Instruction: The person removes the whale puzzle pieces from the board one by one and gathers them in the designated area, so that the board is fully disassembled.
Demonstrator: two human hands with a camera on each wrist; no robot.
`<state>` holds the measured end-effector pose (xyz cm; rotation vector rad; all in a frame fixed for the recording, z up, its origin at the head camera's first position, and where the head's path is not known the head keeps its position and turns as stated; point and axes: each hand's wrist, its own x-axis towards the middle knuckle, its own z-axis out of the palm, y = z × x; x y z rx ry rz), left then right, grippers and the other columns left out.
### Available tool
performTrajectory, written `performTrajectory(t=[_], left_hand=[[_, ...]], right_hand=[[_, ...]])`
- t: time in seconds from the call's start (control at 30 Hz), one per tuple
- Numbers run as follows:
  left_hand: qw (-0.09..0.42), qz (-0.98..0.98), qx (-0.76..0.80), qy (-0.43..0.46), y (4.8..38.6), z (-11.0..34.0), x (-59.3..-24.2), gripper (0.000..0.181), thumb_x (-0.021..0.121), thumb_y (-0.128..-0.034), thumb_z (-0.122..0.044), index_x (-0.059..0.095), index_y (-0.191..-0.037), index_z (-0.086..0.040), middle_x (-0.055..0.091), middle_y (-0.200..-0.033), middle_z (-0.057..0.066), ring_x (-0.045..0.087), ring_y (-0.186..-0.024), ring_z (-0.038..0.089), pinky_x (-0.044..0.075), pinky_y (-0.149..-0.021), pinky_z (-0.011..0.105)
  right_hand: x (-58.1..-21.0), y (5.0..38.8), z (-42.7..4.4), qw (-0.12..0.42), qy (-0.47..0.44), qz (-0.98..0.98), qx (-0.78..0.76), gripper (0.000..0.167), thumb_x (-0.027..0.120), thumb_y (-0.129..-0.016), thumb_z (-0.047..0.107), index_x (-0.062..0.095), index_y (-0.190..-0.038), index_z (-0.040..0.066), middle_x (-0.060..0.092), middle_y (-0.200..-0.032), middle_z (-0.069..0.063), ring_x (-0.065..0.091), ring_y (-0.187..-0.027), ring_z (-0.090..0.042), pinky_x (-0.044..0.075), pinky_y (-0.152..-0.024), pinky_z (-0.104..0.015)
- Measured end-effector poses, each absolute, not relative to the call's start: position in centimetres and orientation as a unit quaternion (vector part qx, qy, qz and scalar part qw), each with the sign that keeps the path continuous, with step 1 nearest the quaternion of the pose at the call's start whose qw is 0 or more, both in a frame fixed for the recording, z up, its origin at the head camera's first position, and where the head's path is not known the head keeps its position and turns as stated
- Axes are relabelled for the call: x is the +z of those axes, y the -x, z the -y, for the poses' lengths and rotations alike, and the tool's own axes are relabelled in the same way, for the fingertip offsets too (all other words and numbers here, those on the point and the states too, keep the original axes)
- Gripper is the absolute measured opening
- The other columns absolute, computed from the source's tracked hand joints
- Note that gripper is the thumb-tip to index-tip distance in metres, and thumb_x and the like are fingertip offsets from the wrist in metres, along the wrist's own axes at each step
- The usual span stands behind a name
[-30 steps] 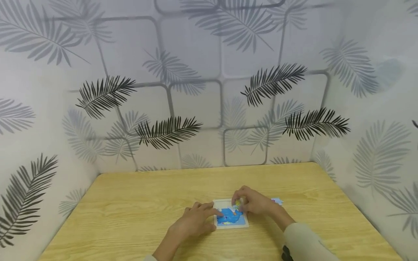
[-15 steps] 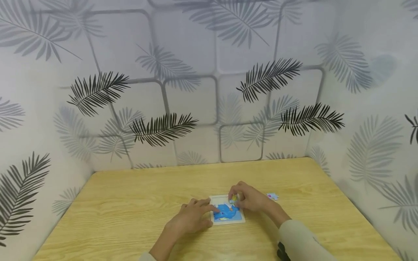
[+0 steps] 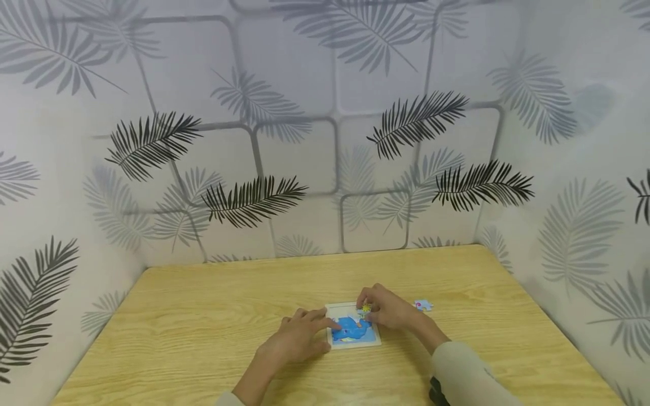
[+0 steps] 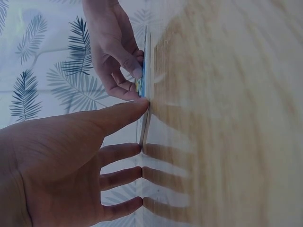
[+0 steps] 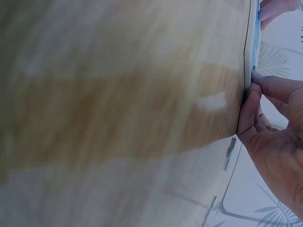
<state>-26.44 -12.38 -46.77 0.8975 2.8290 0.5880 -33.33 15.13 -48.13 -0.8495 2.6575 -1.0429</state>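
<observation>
A jigsaw puzzle board (image 3: 355, 345) with a pale rim and a blue whale picture lies on the table in the head view. My left hand (image 3: 297, 338) spreads over its left side, the index finger touching the whale and the thumb by the lower left corner. At the upper right corner my right hand (image 3: 391, 309) pinches a puzzle piece (image 3: 366, 308) with a yellow sun-like figure. Its fingers partly cover the piece, and I cannot tell whether it sits flush. The right wrist view shows my right thumb and fingers (image 5: 253, 101) at the board's edge.
Just right of my right hand lies a loose light-blue puzzle piece (image 3: 423, 305). Two thin flat pieces, one nearer (image 5: 229, 153), show edge-on in the right wrist view. The wood-grain table (image 3: 213, 316) meets a leaf-patterned wall covering (image 3: 304, 169) at the back.
The head view has shifted slightly. My right hand stays at the board's upper right corner with the puzzle piece, moving only a little. My left hand stays on the board.
</observation>
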Motion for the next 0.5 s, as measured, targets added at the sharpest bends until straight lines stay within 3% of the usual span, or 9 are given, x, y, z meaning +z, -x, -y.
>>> performTrajectory(t=[0.27, 0.5], left_hand=[[0.070, -0.936, 0.193, -0.286, 26.4, 12.5, -46.4, 0.040, 0.072, -0.0988, -0.030, 0.065, -0.138, -0.029, 0.044, -0.160, 0.018, 0.045, -0.136, 0.044, 0.040, -0.102, 0.070], [0.068, -0.939, 0.187, -0.281, 26.5, 12.2, -46.4, 0.040, 0.072, -0.0982, -0.033, 0.065, -0.137, -0.032, 0.045, -0.161, 0.014, 0.045, -0.137, 0.042, 0.039, -0.103, 0.070]], right_hand=[[-48.1, 33.4, -14.7, 0.087, 0.270, -0.881, -0.379, 0.025, 0.071, -0.094, -0.001, 0.065, -0.115, 0.010, 0.066, -0.120, -0.006, 0.059, -0.096, -0.021, 0.052, -0.087, -0.046], [-48.0, 33.5, -16.9, 0.090, 0.263, -0.854, -0.440, 0.024, 0.074, -0.094, 0.001, 0.071, -0.116, 0.010, 0.066, -0.119, -0.009, 0.053, -0.068, -0.012, 0.049, -0.063, -0.028]])
